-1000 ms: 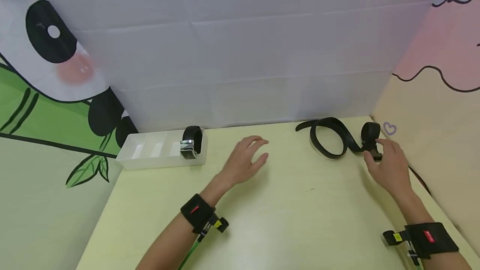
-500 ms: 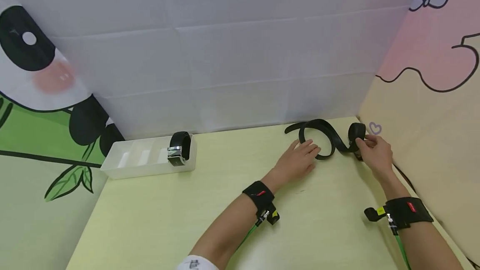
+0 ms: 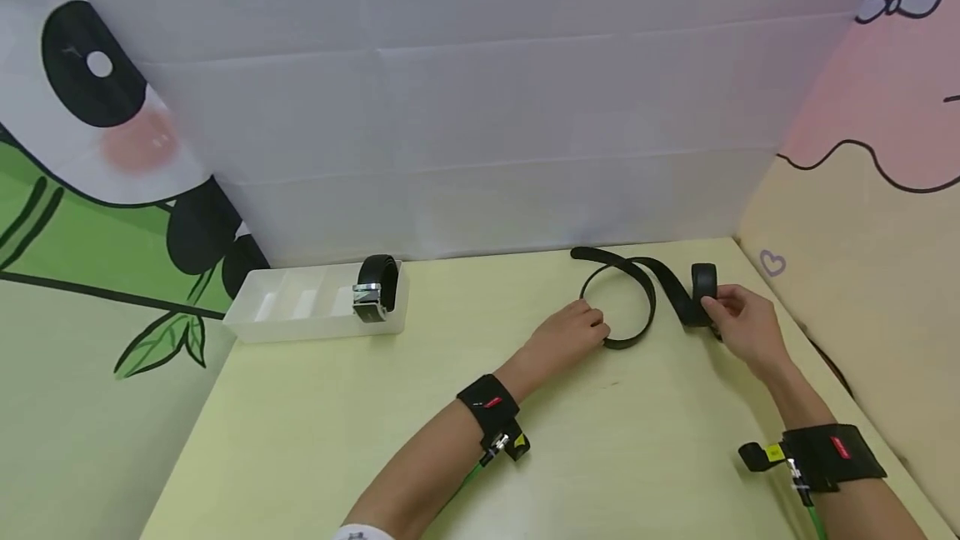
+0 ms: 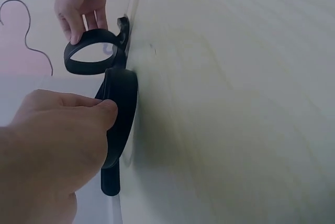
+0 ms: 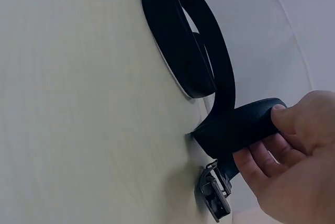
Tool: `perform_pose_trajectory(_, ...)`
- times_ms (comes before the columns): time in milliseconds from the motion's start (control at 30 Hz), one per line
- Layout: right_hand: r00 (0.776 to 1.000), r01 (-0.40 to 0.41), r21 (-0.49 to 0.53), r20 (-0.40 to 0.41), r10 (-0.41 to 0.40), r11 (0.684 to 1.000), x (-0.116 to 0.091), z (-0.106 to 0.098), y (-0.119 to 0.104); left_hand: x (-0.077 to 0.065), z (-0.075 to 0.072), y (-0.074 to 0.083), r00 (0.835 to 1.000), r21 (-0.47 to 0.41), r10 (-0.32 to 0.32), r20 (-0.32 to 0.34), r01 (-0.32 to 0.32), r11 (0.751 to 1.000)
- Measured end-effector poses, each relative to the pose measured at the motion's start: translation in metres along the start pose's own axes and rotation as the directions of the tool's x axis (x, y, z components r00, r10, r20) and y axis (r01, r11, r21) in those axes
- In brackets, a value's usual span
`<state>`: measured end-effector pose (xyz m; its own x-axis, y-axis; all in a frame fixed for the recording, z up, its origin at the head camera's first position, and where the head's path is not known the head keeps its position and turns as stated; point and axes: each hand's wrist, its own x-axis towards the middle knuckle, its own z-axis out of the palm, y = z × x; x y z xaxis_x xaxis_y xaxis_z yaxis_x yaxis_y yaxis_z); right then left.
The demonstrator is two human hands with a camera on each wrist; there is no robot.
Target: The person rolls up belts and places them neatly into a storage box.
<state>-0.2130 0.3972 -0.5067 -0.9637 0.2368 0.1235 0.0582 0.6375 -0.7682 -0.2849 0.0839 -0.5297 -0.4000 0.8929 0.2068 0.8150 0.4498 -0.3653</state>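
A black belt point(image 3: 647, 319) stands on edge on the table in loose loops, its free tip pointing left. My left hand point(image 3: 566, 338) pinches the larger loop at its near left side; the left wrist view shows thumb and finger on the strap point(image 4: 124, 109). At the belt's right end, my right hand point(image 3: 746, 325) grips the small loop point(image 3: 703, 280) between thumb and fingers. The metal buckle point(image 5: 213, 195) hangs below that loop in the right wrist view and is mostly hidden in the head view.
A white divided tray point(image 3: 292, 327) stands at the back left of the pale table point(image 3: 525, 473). In its right compartment sits a second, rolled black belt point(image 3: 378, 277) with a silver buckle. A fabric backdrop rises behind the table, and a wall borders it on the right.
My left hand has reached right from beside the tray and taken hold of the belt's big loop. My right hand has closed on the small loop. The belt has shifted slightly nearer.
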Motion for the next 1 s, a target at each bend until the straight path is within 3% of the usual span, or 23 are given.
perform_pose_trajectory(167, 0.993, 0.112, -0.009, 0.034, -0.112, 0.994, -0.018, 0.007, -0.01, -0.038, -0.003, -0.011, 0.999, -0.048, 0.001, -0.05, -0.003, 0.999)
perform_pose_trajectory(433, 0.965, 0.238, 0.07, 0.097, -0.244, 0.969, -0.034, 0.027, -0.031, -0.1, -0.012, -0.018, 0.989, -0.095, -0.023, -0.146, 0.009, 0.995)
perform_pose_trajectory(633, 0.939, 0.287, 0.14, 0.155, -0.307, 0.948, -0.047, 0.046, -0.046, -0.141, -0.02, -0.022, 0.989, -0.112, -0.033, -0.144, 0.016, 0.994)
perform_pose_trajectory(800, 0.899, 0.346, 0.202, 0.208, -0.385, 0.916, -0.058, 0.06, -0.056, -0.183, -0.025, -0.027, 0.988, -0.167, -0.051, -0.149, 0.025, 0.986)
perform_pose_trajectory(933, 0.863, 0.373, 0.241, 0.265, -0.431, 0.896, -0.07, 0.067, -0.064, -0.215, -0.03, -0.032, 0.985, -0.257, -0.107, -0.138, 0.068, 0.964)
perform_pose_trajectory(1000, 0.856, 0.358, 0.259, 0.292, -0.426, 0.897, -0.076, 0.07, -0.07, -0.228, -0.034, -0.036, 0.982, -0.287, -0.145, -0.123, 0.104, 0.952)
